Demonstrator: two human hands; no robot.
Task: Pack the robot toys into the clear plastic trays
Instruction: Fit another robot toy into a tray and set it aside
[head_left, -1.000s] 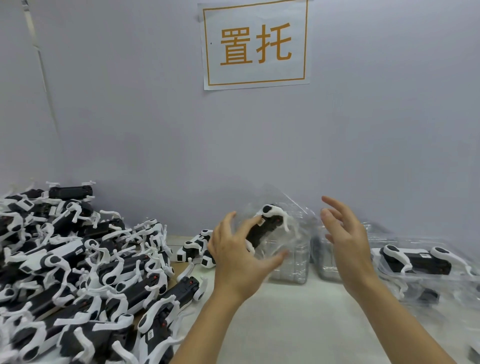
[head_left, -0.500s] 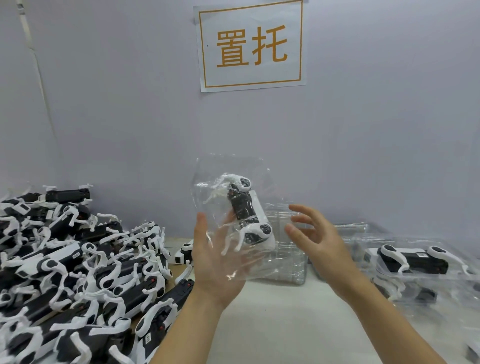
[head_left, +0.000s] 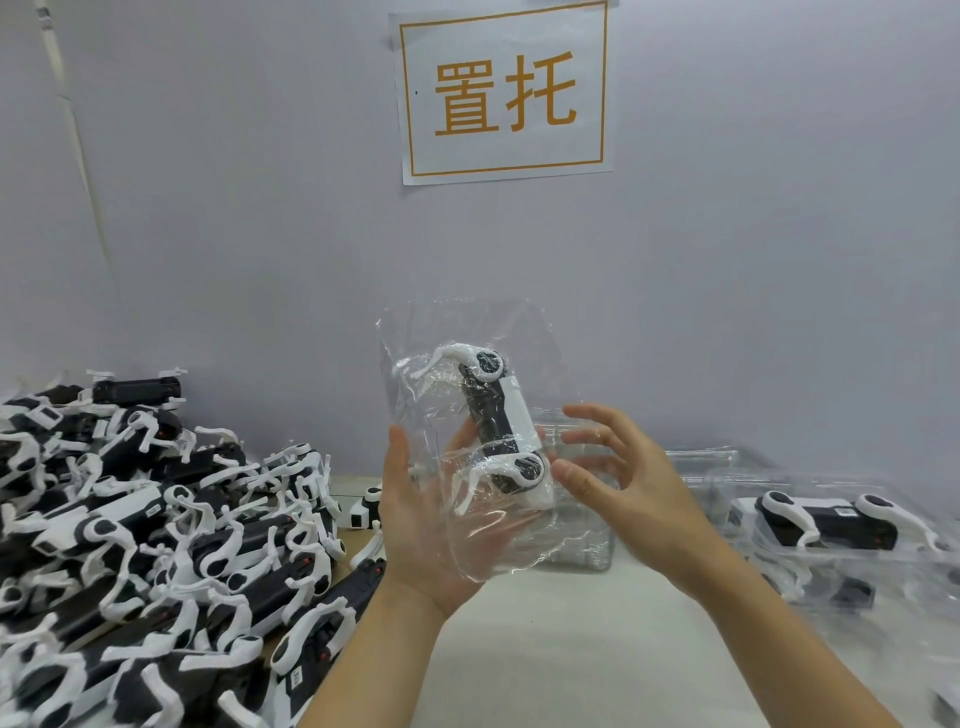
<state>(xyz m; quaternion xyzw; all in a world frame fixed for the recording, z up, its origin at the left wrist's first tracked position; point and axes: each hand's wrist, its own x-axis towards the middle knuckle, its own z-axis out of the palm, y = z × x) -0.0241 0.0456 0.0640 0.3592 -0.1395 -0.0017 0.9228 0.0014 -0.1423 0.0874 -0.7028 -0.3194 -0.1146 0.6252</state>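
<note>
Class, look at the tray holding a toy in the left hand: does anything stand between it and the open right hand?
Nothing visible does: the right hand is open beside the clear tray held in the left hand.

Toy pile (head_left: 130, 545) cropped left, below

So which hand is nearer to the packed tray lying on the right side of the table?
The right hand. It hovers just left of the packed tray, while the left hand is farther left, holding the toy in its clear tray.
</note>
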